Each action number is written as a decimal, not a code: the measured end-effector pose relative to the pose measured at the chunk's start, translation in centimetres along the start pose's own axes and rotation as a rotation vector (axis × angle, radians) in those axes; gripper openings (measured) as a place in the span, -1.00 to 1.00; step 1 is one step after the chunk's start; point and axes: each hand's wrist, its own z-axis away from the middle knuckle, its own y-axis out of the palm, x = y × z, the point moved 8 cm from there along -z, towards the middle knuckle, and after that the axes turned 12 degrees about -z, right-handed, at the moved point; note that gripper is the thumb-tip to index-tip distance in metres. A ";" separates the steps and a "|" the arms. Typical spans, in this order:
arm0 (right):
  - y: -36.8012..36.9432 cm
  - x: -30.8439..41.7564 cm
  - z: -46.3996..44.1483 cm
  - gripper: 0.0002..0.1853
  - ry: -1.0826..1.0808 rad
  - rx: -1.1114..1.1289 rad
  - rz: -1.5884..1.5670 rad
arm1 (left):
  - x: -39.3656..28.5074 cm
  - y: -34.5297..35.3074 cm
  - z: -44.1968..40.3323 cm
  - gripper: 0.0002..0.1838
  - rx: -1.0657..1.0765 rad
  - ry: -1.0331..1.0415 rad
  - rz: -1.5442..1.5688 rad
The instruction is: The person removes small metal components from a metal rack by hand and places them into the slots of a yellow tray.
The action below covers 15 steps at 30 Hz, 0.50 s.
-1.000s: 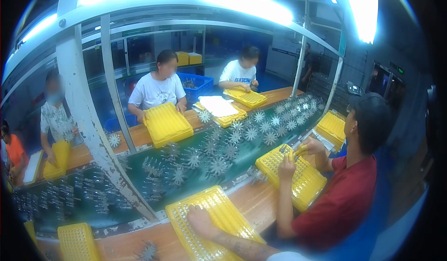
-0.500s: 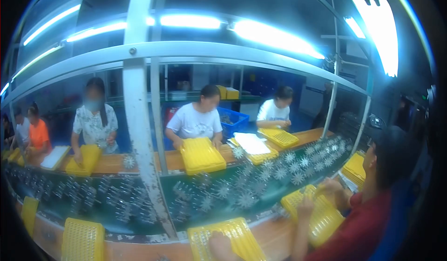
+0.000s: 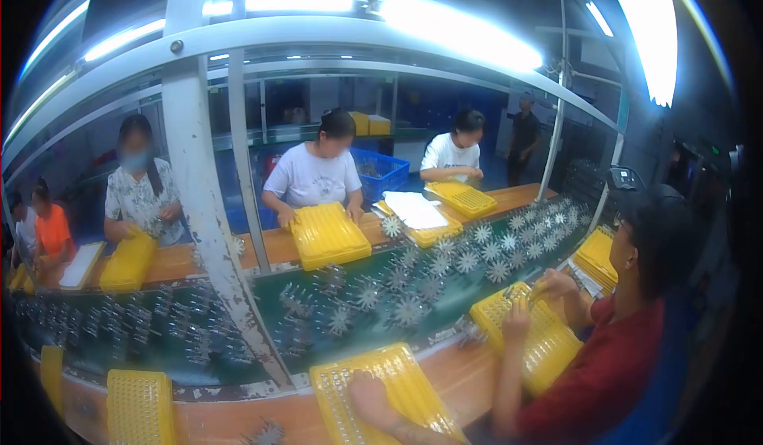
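At the lower middle, my right hand reaches in from the bottom right and rests on a yellow plastic tray. Its fingers are bent and bunched over the tray's left part, where rows of small round pockets show. Whatever may be between the fingertips is too small and blurred to make out. My left hand is out of view. To the left, a second yellow tray with pockets lies on the wooden ledge. A spiky metal star-shaped piece lies between the trays at the bottom edge.
A green conveyor belt carries many metal stars beyond the ledge. A worn white post rises ahead. On my right, a person in a red shirt works over another yellow tray. Several people sit opposite with yellow trays.
My view has tilted down and shifted slightly, so the scene sits higher and further left. The metal star at the bottom edge shows more. My right hand stays on the tray.
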 end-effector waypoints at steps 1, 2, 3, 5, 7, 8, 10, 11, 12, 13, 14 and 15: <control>-0.1 0.1 0.1 -0.92 -0.011 -0.013 -0.010 | 0.0 0.0 0.1 -0.70 0.013 0.000 -0.007; -0.2 0.0 0.1 -0.92 0.002 -0.010 -0.010 | -0.1 -0.1 0.0 -0.70 0.002 0.018 -0.025; -0.2 0.0 0.1 -0.92 -0.001 -0.009 -0.017 | -0.2 -0.2 0.0 -0.70 -0.010 0.038 -0.040; -0.1 0.0 0.0 -0.92 0.000 -0.009 -0.024 | -0.2 -0.1 0.0 -0.71 -0.012 0.037 -0.017; 0.2 -0.1 0.1 -0.91 0.017 0.010 -0.014 | -0.2 -0.1 0.0 -0.71 -0.020 0.032 0.008; 0.2 -0.1 0.1 -0.91 0.021 0.012 -0.015 | -0.4 -0.2 0.0 -0.72 -0.035 0.038 -0.002; 0.0 0.0 0.1 -0.90 0.009 -0.020 -0.033 | -0.7 -0.3 0.1 -0.73 -0.049 0.044 -0.015; -0.1 0.0 0.1 -0.90 0.012 -0.018 -0.034 | -0.9 -0.4 0.2 -0.74 -0.062 0.055 -0.034; -0.1 0.0 0.1 -0.89 0.018 -0.011 -0.050 | -1.2 -0.5 0.3 -0.74 -0.074 0.068 -0.051; -0.1 0.0 0.1 -0.88 0.022 -0.005 -0.064 | -1.4 -0.7 0.4 -0.74 -0.074 0.068 -0.051; -0.3 0.0 0.0 -0.88 0.022 -0.006 -0.064 | -2.0 -0.8 0.5 -0.74 -0.063 0.112 -0.048; -0.5 0.1 0.0 -0.88 0.030 -0.008 -0.071 | -2.4 -0.8 0.6 -0.74 -0.052 0.156 -0.045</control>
